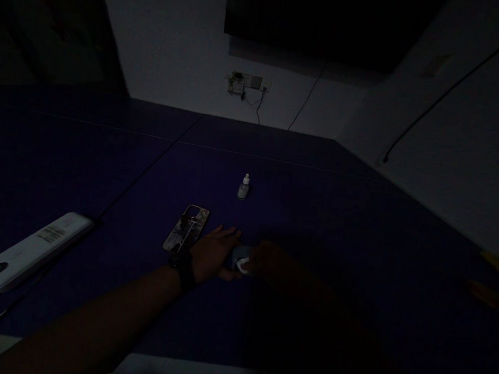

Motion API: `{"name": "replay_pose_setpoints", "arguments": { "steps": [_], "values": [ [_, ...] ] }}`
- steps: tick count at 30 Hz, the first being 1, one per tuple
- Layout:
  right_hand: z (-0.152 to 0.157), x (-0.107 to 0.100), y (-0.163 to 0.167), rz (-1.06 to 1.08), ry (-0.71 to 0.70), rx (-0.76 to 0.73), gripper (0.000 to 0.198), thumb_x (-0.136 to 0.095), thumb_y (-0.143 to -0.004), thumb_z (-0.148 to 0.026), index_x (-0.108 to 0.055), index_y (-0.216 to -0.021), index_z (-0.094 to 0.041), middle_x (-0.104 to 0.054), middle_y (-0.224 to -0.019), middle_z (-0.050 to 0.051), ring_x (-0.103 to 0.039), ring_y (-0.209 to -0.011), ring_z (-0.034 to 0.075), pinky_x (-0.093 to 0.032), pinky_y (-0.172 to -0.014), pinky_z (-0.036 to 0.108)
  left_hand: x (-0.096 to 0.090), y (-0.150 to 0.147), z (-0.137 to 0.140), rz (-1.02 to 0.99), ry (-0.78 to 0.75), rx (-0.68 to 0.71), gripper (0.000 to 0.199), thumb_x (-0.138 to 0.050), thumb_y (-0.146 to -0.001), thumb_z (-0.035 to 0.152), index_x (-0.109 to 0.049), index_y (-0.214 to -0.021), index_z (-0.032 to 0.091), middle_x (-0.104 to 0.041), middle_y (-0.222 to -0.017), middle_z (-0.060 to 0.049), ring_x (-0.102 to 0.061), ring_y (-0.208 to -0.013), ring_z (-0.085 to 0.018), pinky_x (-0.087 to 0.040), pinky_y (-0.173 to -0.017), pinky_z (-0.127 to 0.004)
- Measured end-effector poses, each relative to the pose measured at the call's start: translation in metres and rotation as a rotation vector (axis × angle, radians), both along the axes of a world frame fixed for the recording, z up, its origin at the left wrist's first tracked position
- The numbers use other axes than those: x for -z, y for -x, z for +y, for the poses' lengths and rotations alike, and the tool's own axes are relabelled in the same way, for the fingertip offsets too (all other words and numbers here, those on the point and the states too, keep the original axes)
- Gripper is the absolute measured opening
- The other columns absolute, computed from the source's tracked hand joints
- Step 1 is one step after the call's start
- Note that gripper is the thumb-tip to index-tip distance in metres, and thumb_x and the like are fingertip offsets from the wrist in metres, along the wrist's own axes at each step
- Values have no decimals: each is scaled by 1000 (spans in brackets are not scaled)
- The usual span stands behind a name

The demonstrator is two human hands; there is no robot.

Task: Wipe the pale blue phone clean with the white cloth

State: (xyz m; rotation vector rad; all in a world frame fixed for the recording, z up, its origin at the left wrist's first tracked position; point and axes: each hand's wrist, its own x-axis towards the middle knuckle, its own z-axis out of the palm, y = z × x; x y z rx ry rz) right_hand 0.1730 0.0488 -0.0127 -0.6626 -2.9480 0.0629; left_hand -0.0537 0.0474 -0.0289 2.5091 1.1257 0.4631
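A dark blue-grey phone lies flat on the purple tabletop. My left hand, with a black watch on the wrist, grips the phone's left end, fingers along the far side and thumb on the near side. Over the right part of the phone, my right hand is closed and pinches a small white cloth against its surface. Deep shadow covers most of the right hand and forearm. Close to my left hand rests a patterned phone case with a camera cutout.
A small dropper bottle with a white top stands beyond my hands. At the left lies a long white power bank with a cable. Sockets with plugs are on the far wall, under a dark screen. The room is dim.
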Motion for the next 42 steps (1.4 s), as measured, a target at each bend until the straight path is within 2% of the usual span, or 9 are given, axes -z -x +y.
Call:
{"name": "replay_pose_setpoints", "arguments": {
  "steps": [6, 12, 15, 18, 24, 32, 39, 42],
  "values": [
    [-7, -1, 4, 16, -38, 35, 26, -56, -91, -11, -71, -108, -24, -72, -98, 5, -58, -85, 19, -39, -75, 32, 2, 0, 1, 8, -23, 9, 96, -83, -66, 43, -36, -145, 14, -51, -145, -19, -39, -142, -32, -23, -120, -50],
    [-8, 1, 0, 3, -36, 1, 23, -56, -92, -15, -72, -105, -26, -72, -91, 4, -57, -78, 18, -38, -73, 32, 0, 1, 1, 7, -1, 10, 99, -84, -65, 45, -36, -145, 14, -48, -147, -20, -38, -142, -33, -22, -120, -51],
    [-10, 0, 6, -2, -36, 25, 23, -55, -92, -14, -73, -103, -25, -72, -91, 5, -58, -81, 19, -39, -72, 32, -2, 1, 0, 23, 3, 7, 95, -83, -67, 40, -35, -145, 15, -45, -149, -20, -37, -143, -32, -22, -120, -51],
    [-11, -2, 9, 5, -6, 16, 24, -56, -92, -12, -73, -104, -24, -71, -93, 6, -59, -84, 19, -41, -76, 32, -3, 0, 1, 33, 14, 7, 92, -81, -68, 38, -36, -145, 15, -45, -149, -20, -36, -143, -31, -21, -120, -51],
    [-10, -11, -11, 2, 89, 81, 25, -52, -95, -15, -73, -104, -24, -72, -99, 6, -61, -84, 18, -43, -77, 32, 0, 1, 1, -4, 0, 11, 97, -82, -65, 47, -36, -145, 16, -53, -144, -18, -37, -142, -33, -22, -120, -52],
    [-8, -6, 18, -15, 9, 82, 23, -53, -94, -13, -72, -104, -20, -71, -96, 8, -59, -84, 19, -41, -77, 33, 0, 2, 1, 11, 0, 12, 97, -83, -66, 44, -35, -145, 17, -49, -147, -18, -37, -143, -32, -24, -119, -52],
    [-1, -8, 17, 26, 59, 90, 22, -50, -94, -11, -72, -99, -18, -67, -93, 9, -57, -85, 20, -41, -77, 33, 0, 1, 1, 26, -4, 10, 97, -83, -64, 46, -37, -145, 16, -47, -148, -19, -37, -143, -32, -23, -119, -51],
    [0, -10, 23, 49, 77, 45, 23, -51, -94, -12, -72, -98, -18, -66, -94, 8, -57, -84, 19, -41, -76, 31, 2, 2, 2, 26, -8, 2, 97, -83, -65, 41, -35, -146, 17, -45, -150, -19, -38, -143, -31, -23, -119, -50]
  ]
}}
